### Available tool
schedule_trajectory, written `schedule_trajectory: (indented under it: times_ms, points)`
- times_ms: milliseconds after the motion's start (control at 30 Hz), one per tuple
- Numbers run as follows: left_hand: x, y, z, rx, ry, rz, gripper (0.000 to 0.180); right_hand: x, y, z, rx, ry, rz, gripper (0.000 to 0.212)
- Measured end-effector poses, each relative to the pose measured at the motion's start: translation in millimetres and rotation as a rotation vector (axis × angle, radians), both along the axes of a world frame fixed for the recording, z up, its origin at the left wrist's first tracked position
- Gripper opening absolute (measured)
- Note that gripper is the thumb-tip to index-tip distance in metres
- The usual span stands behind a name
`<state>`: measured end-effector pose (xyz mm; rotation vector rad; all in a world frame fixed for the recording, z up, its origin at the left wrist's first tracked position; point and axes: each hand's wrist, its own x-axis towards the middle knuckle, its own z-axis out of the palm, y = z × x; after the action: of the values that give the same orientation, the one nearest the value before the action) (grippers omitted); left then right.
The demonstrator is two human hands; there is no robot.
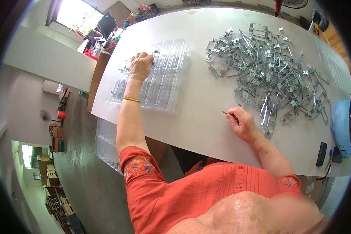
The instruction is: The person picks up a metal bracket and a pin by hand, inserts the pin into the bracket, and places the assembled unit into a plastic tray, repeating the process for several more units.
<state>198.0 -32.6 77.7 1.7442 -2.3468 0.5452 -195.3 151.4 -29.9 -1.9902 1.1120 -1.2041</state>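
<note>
- The pale table (pixel 199 121) is occupied on two sides, with a bare strip left between, probably so that loose and slotted pieces are not mixed.
- A tangled pile of metal brackets (pixel 267 70) is heaped on the right, apparently so that it can be reached by the right hand.
- A clear plastic tray (pixel 169 84) is laid flat on the left; metal pieces (pixel 116 93) are seated in some slots, by which they are seemingly separated.
- The left hand (pixel 140 66) is lowered over the tray, fingers curled down beside metal; whether anything is grasped cannot be told.
- The right hand (pixel 241 121) is held just beside the pile, thumb and fingers pinched.
- A thin dark stick (pixel 224 112) is gripped there, its tip left protruding toward the tray side.
</note>
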Motion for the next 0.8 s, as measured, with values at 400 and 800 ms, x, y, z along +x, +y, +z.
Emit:
schedule_trajectory:
  times_ms: [400,800]
  points:
    - [6,-11,-20,0.026,0.011,0.048,0.008,0,1,1,0.018,0.001,-0.002,0.011]
    - [-42,-2,13,-0.162,0.025,-0.088,0.014,-1,-1,-4,-0.006,-0.023,-0.005,0.009]
